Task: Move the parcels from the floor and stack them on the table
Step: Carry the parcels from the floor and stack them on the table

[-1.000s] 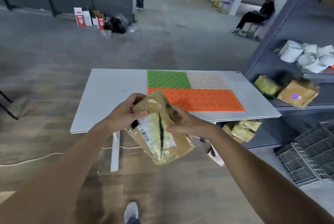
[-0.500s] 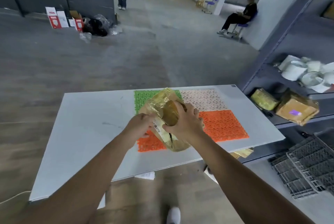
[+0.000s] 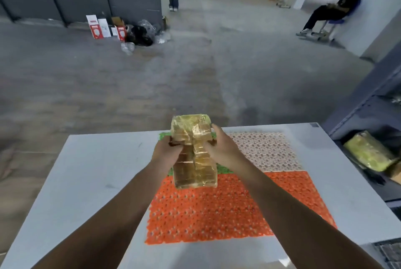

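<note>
Head view: left hand [image 3: 166, 153] and right hand [image 3: 221, 149] both curled around parcel [image 3: 194, 151], gripping its sides. Parcel over table [image 3: 91, 173], above green mat [image 3: 223, 170] and orange mat [image 3: 217, 210]; contact with mats unclear.

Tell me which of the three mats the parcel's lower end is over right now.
The orange mat, nearest the person; the green mat is mostly hidden behind the parcel, and the beige mat lies clear to the right.

No readable text; red-and-white boxes [image 3: 96, 27] too small to decipher.
</note>
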### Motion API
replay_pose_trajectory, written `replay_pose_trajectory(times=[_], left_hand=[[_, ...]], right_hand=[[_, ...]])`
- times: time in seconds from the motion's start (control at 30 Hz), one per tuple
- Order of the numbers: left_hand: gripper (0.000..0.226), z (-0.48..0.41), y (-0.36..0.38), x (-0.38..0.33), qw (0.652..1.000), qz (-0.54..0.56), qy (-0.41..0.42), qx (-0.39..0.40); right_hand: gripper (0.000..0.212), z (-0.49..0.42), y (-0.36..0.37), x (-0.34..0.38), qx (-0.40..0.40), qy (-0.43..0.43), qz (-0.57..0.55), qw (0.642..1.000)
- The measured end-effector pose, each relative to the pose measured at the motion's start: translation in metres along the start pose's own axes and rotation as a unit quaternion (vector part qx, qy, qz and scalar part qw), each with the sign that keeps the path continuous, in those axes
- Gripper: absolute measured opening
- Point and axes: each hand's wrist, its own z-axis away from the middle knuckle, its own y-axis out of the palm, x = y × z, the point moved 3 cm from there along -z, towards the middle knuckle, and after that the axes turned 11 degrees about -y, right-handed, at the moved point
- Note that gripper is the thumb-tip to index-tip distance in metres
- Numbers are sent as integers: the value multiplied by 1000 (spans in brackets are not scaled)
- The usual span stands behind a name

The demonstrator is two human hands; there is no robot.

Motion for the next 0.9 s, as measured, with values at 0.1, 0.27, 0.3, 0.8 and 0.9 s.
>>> replay_pose_trajectory(times=[0.1, 0.27, 0.3, 0.8, 0.9], left_hand=[[15, -25, 4, -12, 998, -58, 13, -24], [19, -64, -1, -4, 997, -64, -9, -45], [18, -71, -4, -2, 997, -53, -20, -49], [35, -148, -35, -21, 990, -129, 51, 8], [35, -157, -39, -17, 974, -220, 42, -32]], right_hand=[[65, -31, -4, -13, 29, 5, -26, 999], [64, -74, 7, -21, 69, 16, -51, 996], [63, -80, 12, -21, 86, 15, -46, 995], [38, -130, 27, -38, -18, 119, -76, 990], [54, -128, 27, -59, -87, 218, -120, 965]])
